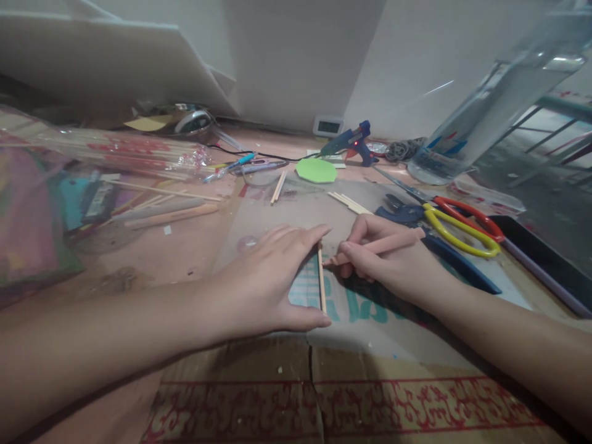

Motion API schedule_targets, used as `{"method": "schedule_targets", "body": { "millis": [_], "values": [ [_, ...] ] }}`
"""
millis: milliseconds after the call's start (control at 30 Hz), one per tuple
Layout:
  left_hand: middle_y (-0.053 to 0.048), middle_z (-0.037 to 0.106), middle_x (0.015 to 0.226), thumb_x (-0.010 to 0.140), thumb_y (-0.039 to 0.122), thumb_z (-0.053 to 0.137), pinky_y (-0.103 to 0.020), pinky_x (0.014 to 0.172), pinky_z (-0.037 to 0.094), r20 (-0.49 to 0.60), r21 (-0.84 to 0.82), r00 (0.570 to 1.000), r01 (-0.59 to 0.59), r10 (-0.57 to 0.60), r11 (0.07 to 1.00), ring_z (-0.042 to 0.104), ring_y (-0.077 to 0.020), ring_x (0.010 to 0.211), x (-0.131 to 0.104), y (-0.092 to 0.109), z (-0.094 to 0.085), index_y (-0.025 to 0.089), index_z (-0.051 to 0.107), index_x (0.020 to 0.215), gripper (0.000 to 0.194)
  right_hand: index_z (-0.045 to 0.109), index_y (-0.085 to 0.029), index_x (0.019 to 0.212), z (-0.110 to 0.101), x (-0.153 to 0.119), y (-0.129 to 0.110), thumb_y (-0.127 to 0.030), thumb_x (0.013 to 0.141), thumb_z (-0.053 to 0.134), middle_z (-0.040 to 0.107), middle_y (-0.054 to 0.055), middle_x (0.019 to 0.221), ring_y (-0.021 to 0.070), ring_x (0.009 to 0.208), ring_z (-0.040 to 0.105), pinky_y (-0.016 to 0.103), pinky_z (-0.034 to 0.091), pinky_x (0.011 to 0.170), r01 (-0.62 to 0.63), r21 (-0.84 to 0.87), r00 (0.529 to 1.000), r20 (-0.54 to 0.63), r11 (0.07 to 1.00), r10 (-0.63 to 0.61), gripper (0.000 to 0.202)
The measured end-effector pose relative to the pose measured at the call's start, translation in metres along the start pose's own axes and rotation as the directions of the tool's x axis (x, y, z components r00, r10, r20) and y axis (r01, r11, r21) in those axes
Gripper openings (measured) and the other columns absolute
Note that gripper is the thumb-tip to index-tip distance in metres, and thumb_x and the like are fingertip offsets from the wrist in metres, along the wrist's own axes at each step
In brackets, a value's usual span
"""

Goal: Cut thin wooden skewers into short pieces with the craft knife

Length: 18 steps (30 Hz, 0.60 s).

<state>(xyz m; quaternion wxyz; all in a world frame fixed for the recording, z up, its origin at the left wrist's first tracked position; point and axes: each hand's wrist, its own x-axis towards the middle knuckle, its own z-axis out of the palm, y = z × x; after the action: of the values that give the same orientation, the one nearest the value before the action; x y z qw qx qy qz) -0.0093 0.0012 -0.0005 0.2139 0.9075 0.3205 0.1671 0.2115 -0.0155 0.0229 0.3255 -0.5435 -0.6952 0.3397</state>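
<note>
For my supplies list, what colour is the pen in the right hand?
The pen is pale peach, best shown in the head view.

The table [197, 243] is pinkish — on it lie a red-patterned cardboard [231, 365] and a wrapped bundle of sticks [152, 151], and a clear bottle [435, 163] stands at right.

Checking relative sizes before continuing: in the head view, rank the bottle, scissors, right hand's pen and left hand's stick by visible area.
1. Bottle
2. Scissors
3. Pen in the right hand
4. Stick at the left hand
Pen partly covered.
</note>
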Motion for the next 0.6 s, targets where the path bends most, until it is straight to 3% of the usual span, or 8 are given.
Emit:
{"method": "schedule_targets", "body": {
  "millis": [167, 367, 600],
  "values": [
    [-0.014, 0.057, 0.14, 0.075, 0.054, 0.081, -0.049, 0.107, 0.042, 0.002, -0.001, 1.0, 0.013, -0.013, 1.0, 0.049, -0.0374, 0.134, 0.0006, 0.0008, -0.0002, 0.021, 0.03, 0.155, 0.1, 0.053, -0.022, 0.072, 0.0014, 0.0018, 0.0005, -0.031, 0.088, 0.069, 0.068, 0.0, 0.059, 0.0096, 0.042, 0.055, 0.02, 0.04, 0.039, -0.05, 0.04, 0.998, -0.04, 0.998, 0.051, 0.025],
    [-0.014, 0.055, 0.143, 0.075, 0.054, 0.082, -0.048, 0.108, 0.042, 0.011, 0.011, 1.0, 0.011, -0.011, 1.0, 0.048, -0.0367, 0.135, -0.0003, 0.001, -0.0007, 0.022, 0.027, 0.156, 0.103, 0.054, -0.021, 0.068, -0.0005, -0.0009, 0.0004, -0.029, 0.091, 0.065, 0.069, 0.002, 0.063, 0.0122, 0.054, 0.065, 0.021, 0.045, 0.047, 0.005, -0.008, 1.0, 0.007, 1.0, -0.005, 0.027],
    [-0.014, 0.057, 0.142, 0.073, 0.053, 0.084, -0.049, 0.107, 0.044, 0.013, -0.024, 1.0, 0.018, -0.018, 1.0, 0.05, -0.0368, 0.133, 0.0017, 0.0009, -0.0009, 0.021, 0.03, 0.155, 0.103, 0.054, -0.021, 0.075, 0.0015, 0.0026, 0.0033, -0.038, 0.09, 0.069, 0.063, -0.003, 0.057, 0.009, 0.043, 0.053, 0.021, 0.037, 0.04, -0.036, 0.0, 0.998, -0.044, 0.999, 0.036, 0.027]
  ]
}}
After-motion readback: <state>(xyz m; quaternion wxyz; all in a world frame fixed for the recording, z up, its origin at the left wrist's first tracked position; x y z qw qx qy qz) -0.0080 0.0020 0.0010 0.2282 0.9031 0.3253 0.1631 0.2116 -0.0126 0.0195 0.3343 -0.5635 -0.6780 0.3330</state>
